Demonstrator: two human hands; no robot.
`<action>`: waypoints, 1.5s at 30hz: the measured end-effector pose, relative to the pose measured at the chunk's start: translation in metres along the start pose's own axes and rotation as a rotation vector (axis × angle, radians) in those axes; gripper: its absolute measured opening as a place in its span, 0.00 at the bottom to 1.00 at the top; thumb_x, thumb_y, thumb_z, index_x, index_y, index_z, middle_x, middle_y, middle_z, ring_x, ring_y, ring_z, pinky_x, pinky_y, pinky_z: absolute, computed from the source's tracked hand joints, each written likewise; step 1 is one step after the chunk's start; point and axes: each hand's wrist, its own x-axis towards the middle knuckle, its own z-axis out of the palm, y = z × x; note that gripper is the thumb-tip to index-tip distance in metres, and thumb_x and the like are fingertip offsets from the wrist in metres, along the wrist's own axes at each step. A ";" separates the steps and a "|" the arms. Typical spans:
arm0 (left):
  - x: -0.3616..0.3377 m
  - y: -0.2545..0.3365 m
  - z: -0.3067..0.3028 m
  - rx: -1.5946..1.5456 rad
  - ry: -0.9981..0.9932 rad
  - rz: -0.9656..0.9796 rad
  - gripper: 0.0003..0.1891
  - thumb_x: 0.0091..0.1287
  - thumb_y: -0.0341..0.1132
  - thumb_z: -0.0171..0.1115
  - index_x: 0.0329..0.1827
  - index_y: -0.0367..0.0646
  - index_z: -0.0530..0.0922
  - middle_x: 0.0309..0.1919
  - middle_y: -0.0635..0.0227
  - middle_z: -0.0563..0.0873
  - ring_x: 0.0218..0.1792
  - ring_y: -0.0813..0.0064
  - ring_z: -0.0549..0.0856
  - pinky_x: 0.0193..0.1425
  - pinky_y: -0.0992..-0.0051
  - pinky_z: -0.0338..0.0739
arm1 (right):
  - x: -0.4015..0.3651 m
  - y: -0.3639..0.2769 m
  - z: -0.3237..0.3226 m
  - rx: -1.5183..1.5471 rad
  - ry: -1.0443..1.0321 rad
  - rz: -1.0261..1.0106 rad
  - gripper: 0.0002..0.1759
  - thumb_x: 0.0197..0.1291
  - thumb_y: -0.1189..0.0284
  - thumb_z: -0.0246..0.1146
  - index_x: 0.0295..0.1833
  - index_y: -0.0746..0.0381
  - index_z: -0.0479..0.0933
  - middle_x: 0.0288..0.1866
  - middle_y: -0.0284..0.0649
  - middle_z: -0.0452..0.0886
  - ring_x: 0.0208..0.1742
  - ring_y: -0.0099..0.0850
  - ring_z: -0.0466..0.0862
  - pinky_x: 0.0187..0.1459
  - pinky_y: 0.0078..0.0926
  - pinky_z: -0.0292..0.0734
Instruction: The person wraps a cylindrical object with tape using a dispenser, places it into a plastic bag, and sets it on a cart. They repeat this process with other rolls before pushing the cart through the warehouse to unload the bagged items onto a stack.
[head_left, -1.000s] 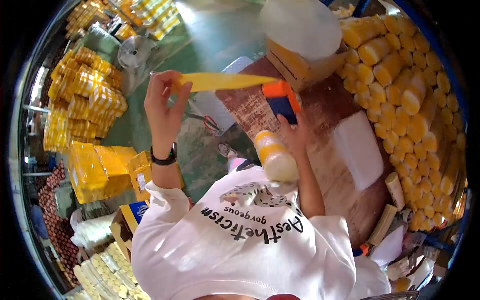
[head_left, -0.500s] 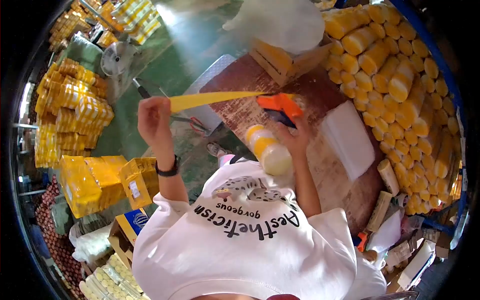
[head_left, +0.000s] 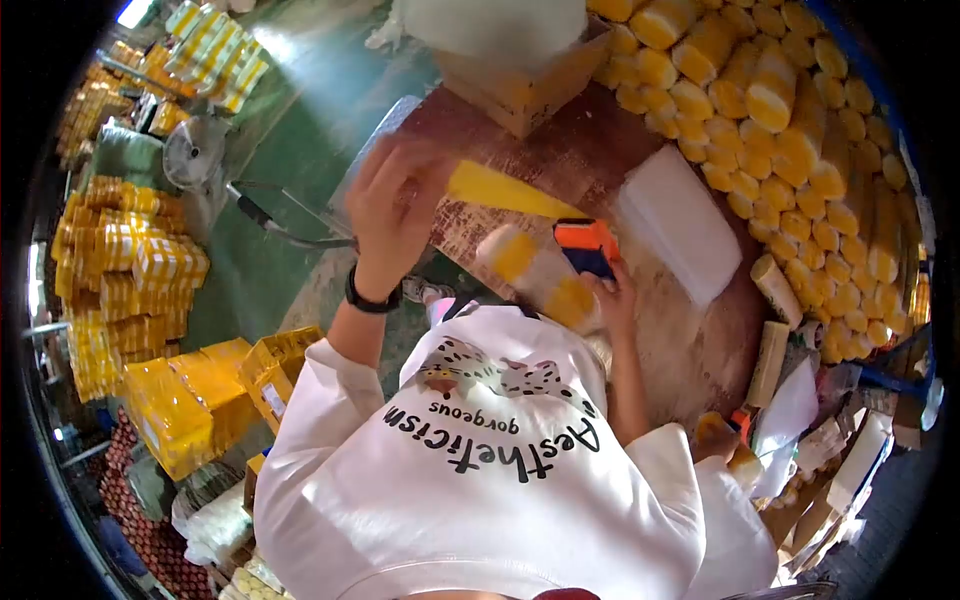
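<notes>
My left hand (head_left: 397, 205), blurred by motion, is raised over the left edge of the brown table (head_left: 650, 330), with its fingers at the end of a strip of yellow tape (head_left: 510, 190). The strip runs right to an orange and dark blue tape dispenser (head_left: 587, 246). My right hand (head_left: 614, 295) is wrapped round the dispenser's lower side. Below the strip, a clear-wrapped roll (head_left: 545, 280) with yellow bands lies tilted on the table, close to my body.
A cardboard box (head_left: 520, 90) with a white bag stands at the table's far end. White sheets (head_left: 682, 225) lie on the right. Wrapped rolls (head_left: 790, 150) are piled beyond them. A fan (head_left: 194, 152) and yellow-taped boxes (head_left: 190, 400) stand left.
My left hand has moved right, nearer the dispenser, and the span of tape is shorter. The dispenser is now lower and tilted differently. The whole view has shifted.
</notes>
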 end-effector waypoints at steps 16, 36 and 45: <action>-0.093 -0.209 0.074 -0.359 -0.304 -0.951 0.06 0.62 0.28 0.63 0.37 0.34 0.80 0.28 0.65 0.84 0.24 0.75 0.83 0.26 0.76 0.77 | 0.004 -0.084 -0.060 -0.419 -0.001 0.452 0.26 0.49 0.50 0.70 0.30 0.67 0.81 0.22 0.35 0.78 0.25 0.21 0.74 0.30 0.23 0.69; -0.198 -0.212 0.119 0.014 -0.548 -1.040 0.13 0.61 0.39 0.66 0.36 0.36 0.83 0.26 0.60 0.85 0.30 0.68 0.84 0.32 0.67 0.79 | -0.012 -0.039 -0.057 -0.529 -0.092 0.413 0.28 0.49 0.49 0.69 0.32 0.69 0.81 0.22 0.39 0.80 0.24 0.24 0.77 0.31 0.26 0.72; -0.186 -0.184 0.087 0.516 -0.725 -0.553 0.28 0.58 0.44 0.63 0.60 0.42 0.68 0.53 0.51 0.72 0.50 0.53 0.78 0.47 0.58 0.77 | -0.012 -0.050 -0.061 -0.504 -0.131 0.382 0.24 0.52 0.55 0.70 0.27 0.70 0.79 0.17 0.29 0.73 0.21 0.16 0.69 0.24 0.21 0.65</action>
